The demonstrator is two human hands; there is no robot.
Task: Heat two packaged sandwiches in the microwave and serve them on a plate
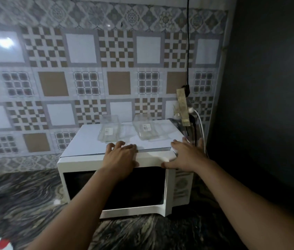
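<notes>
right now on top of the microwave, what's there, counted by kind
clear plastic sandwich packages with white labels: 2, left and right
bare hands resting on the white microwave's top front edge: 2, left and right
total: 4

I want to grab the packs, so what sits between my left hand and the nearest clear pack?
Head view: only bare white microwave top lies between the left hand and the left clear pack.
</notes>
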